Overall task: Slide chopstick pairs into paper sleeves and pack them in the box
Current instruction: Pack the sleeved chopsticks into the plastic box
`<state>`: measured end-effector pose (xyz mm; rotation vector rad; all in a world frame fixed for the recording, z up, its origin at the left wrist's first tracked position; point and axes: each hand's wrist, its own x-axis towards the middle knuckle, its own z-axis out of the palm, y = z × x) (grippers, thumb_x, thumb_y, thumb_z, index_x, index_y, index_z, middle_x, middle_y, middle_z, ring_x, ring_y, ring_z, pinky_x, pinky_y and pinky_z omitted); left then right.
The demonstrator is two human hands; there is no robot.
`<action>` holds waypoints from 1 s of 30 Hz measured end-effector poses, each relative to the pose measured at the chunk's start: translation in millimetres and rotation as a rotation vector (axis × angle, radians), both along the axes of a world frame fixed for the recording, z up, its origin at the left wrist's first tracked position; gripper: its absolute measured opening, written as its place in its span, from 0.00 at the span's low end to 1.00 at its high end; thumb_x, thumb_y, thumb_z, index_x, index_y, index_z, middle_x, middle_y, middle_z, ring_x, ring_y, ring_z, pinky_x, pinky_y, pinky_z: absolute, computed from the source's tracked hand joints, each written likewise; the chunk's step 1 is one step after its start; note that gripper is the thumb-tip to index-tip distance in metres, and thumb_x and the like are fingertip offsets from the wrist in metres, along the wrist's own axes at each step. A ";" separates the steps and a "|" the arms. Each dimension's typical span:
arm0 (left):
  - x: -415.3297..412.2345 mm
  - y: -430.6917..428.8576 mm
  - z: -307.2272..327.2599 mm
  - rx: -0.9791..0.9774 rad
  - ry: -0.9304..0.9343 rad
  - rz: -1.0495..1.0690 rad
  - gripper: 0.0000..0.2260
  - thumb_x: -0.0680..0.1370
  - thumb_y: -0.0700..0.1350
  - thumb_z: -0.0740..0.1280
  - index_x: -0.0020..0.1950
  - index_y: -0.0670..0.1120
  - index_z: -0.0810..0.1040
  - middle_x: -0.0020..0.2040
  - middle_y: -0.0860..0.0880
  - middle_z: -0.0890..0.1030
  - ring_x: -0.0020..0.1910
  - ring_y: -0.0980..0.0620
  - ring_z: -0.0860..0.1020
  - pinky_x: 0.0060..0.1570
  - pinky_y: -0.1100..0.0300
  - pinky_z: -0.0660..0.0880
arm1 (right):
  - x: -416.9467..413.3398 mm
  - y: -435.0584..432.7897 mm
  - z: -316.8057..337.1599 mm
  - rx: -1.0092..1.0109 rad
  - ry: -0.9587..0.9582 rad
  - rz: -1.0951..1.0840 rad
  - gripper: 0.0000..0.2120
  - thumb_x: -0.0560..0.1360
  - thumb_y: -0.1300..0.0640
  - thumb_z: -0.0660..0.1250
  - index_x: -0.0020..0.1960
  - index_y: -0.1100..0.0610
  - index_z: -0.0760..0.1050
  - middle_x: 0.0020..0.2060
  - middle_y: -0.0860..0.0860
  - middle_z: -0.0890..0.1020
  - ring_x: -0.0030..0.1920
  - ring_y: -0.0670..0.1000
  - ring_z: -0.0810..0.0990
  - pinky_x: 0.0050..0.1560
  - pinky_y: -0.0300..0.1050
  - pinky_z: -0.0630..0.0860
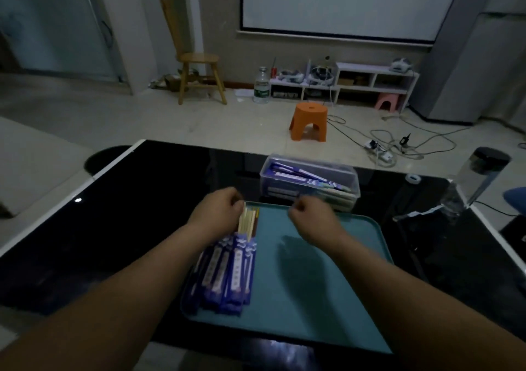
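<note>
Chopstick pairs [247, 221] lie in a bundle along the left side of the teal tray [313, 299]. Their bare wooden ends poke out of a stack of purple paper sleeves [227, 268]. From my remote seat I judge the job partly done. The clear box [267, 183] stands just beyond the tray's far edge on the black table [142, 200]. It already holds several sleeved pairs lying at a slant, though the light is too dim for me to count them.

A good stack is left on the tray. I can't tell how many of those sleeves have sticks fully seated. At least a few sticks show bare wood past the sleeve mouths, so I judge those need pushing home or are loose stock. The rest of the tray is bare teal.

My left hand [219, 208] sits at the far tips of the wooden sticks with its fingers curled. It is touching or nearly touching them, but I can't tell whether it pinches one. My right hand [310, 214] hovers over the tray's far edge, just in front of the box. It is closed into a fist with nothing showing in it, and its fingertips are blurred.

So what remains is sleeving and moving the stack into the box.
</note>
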<state>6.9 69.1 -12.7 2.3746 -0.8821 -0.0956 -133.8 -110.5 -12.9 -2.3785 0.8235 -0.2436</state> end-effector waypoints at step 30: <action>-57.9 34.8 -26.2 0.183 0.284 0.009 0.07 0.80 0.53 0.65 0.52 0.50 0.76 0.49 0.49 0.81 0.46 0.48 0.79 0.45 0.54 0.76 | 13.7 96.7 1.8 0.570 0.206 -0.263 0.04 0.77 0.64 0.67 0.51 0.61 0.75 0.47 0.60 0.83 0.47 0.59 0.84 0.51 0.52 0.84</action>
